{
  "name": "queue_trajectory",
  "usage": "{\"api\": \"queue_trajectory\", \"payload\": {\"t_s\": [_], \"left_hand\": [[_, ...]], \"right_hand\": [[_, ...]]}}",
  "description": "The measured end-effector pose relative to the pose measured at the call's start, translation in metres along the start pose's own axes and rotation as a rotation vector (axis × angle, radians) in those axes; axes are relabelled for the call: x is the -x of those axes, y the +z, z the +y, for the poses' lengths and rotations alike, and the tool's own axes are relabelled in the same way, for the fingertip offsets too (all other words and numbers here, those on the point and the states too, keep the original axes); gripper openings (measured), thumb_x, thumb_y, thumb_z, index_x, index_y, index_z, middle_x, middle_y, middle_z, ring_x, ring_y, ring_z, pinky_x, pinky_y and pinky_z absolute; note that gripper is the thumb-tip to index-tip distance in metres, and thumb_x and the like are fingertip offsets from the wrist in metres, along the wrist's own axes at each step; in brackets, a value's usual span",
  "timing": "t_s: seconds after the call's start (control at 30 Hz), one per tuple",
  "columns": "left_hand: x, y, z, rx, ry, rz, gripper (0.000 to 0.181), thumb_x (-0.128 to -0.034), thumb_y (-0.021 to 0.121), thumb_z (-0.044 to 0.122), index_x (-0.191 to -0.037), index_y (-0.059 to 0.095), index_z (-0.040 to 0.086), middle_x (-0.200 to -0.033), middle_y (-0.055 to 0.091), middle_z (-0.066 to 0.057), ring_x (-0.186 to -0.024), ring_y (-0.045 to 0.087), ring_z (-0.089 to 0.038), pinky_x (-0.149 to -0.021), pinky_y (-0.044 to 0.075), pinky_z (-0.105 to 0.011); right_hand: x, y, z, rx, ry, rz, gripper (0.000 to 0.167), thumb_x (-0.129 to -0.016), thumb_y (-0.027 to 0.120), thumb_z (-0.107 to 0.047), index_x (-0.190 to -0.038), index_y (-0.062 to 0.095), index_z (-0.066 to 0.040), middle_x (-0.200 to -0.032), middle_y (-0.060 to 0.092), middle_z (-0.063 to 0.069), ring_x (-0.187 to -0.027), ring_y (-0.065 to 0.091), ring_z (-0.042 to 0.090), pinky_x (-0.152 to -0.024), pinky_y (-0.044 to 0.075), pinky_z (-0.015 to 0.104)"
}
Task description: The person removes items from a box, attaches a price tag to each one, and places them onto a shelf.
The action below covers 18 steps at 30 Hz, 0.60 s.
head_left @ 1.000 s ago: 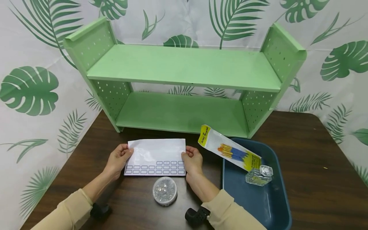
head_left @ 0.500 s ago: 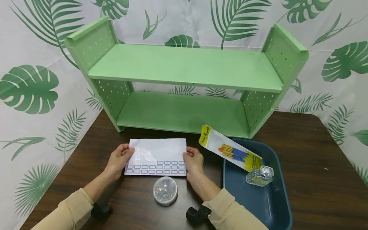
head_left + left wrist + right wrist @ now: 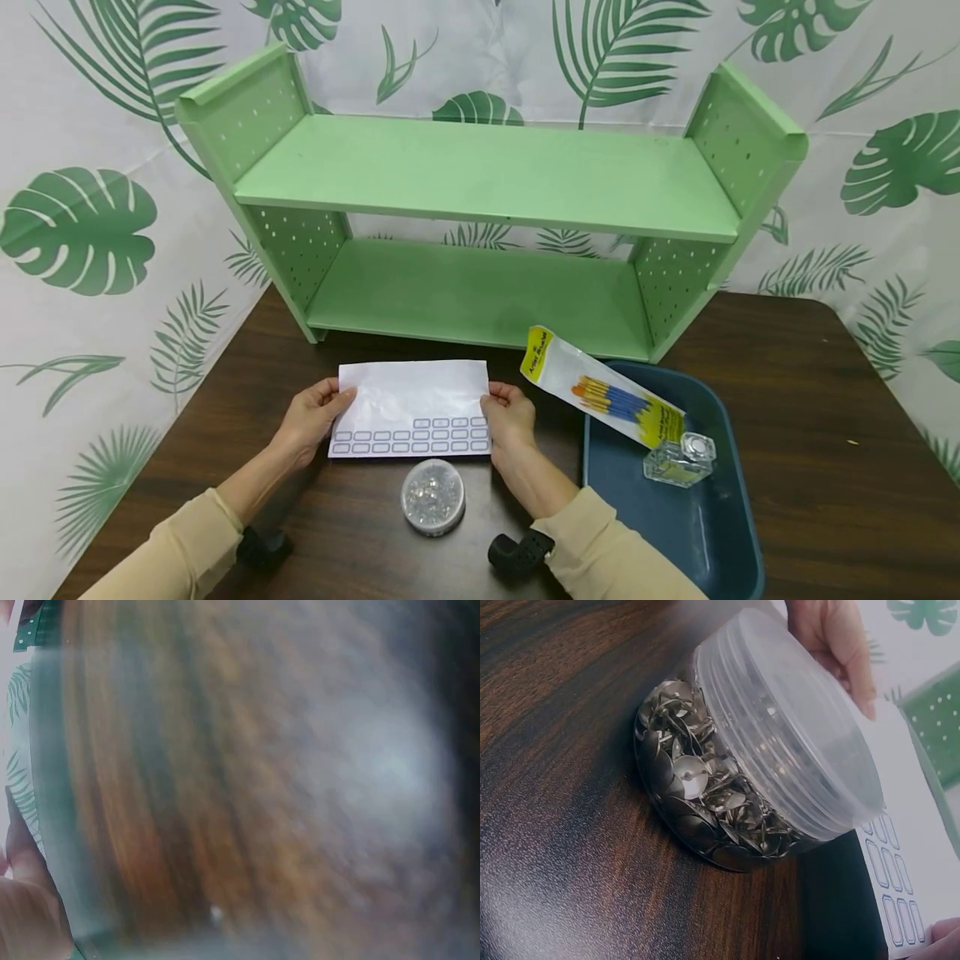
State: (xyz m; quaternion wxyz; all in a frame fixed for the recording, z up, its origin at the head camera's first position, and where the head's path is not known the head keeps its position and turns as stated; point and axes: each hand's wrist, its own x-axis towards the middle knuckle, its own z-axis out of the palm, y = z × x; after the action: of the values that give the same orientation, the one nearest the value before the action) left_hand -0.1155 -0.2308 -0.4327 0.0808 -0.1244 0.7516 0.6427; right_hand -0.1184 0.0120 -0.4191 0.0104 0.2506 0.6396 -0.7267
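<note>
A white sheet of blue-bordered labels (image 3: 412, 400) is held up over the table, its printed rows along the lower part. My left hand (image 3: 309, 421) pinches its left edge between thumb and fingers. At the opposite edge, my right hand (image 3: 512, 421) pinches it the same way. Just in front of the sheet stands a round clear tub of silver thumbtacks (image 3: 433, 497). The right wrist view shows this tub (image 3: 757, 750) close up, with its lid on, and part of the label sheet (image 3: 900, 847) behind. Most of the left wrist view is blurred; a hand (image 3: 34, 915) shows at its left edge.
A green two-tier shelf (image 3: 480, 292) stands behind the sheet. To the right is a dark blue tray (image 3: 645, 533) with a glass bottle (image 3: 678, 460) and a paintbrush pack (image 3: 607, 392), which sticks out over the rim. The wooden table (image 3: 817, 433) extends right of the tray.
</note>
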Motion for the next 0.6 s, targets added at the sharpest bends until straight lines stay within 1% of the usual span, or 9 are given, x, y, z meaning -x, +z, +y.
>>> {"api": "queue_trajectory", "payload": {"t_s": [0.13,0.2,0.37,0.6], "left_hand": [[-0.0001,0.0029,0.0019,-0.033,0.029,0.03,0.026,-0.0972,0.051,0.014,-0.112,0.05,-0.008,-0.072,0.049,0.005,-0.062,0.049,-0.004,-0.052,0.042,-0.018],[-0.0005,0.0049,0.0027,-0.027,0.038,0.034,0.027,-0.0978,0.049,0.013,-0.113,0.048,-0.009,-0.071,0.051,0.006,-0.06,0.051,-0.004,-0.051,0.044,-0.019],[-0.0011,0.0085,0.0038,-0.006,0.04,0.034,0.025,-0.0997,0.045,0.013,-0.114,0.046,-0.008,-0.068,0.057,0.007,-0.055,0.056,-0.004,-0.049,0.048,-0.02],[-0.002,0.0103,0.0045,-0.02,0.08,0.063,0.024,-0.0994,0.045,0.012,-0.115,0.046,-0.006,-0.069,0.056,0.008,-0.056,0.055,-0.003,-0.05,0.047,-0.02]], "right_hand": [[0.0001,-0.0003,-0.0005,-0.009,-0.003,0.002,0.02,-0.083,0.055,0.011,-0.103,0.058,0.008,-0.087,0.056,0.017,-0.072,0.048,0.014,-0.06,0.04,0.018],[0.0002,-0.0005,-0.0007,-0.014,-0.005,0.0,0.02,-0.083,0.055,0.011,-0.103,0.057,0.007,-0.085,0.054,0.014,-0.072,0.048,0.014,-0.06,0.04,0.018],[-0.0013,-0.0006,-0.0018,-0.018,-0.004,-0.001,0.019,-0.082,0.056,0.011,-0.1,0.055,0.006,-0.08,0.049,0.006,-0.072,0.047,0.014,-0.06,0.04,0.018],[0.0025,-0.0028,-0.0054,0.06,-0.008,-0.032,0.017,-0.084,0.057,0.007,-0.097,0.048,0.001,-0.084,0.045,0.005,-0.075,0.045,0.014,-0.062,0.039,0.019]]}}
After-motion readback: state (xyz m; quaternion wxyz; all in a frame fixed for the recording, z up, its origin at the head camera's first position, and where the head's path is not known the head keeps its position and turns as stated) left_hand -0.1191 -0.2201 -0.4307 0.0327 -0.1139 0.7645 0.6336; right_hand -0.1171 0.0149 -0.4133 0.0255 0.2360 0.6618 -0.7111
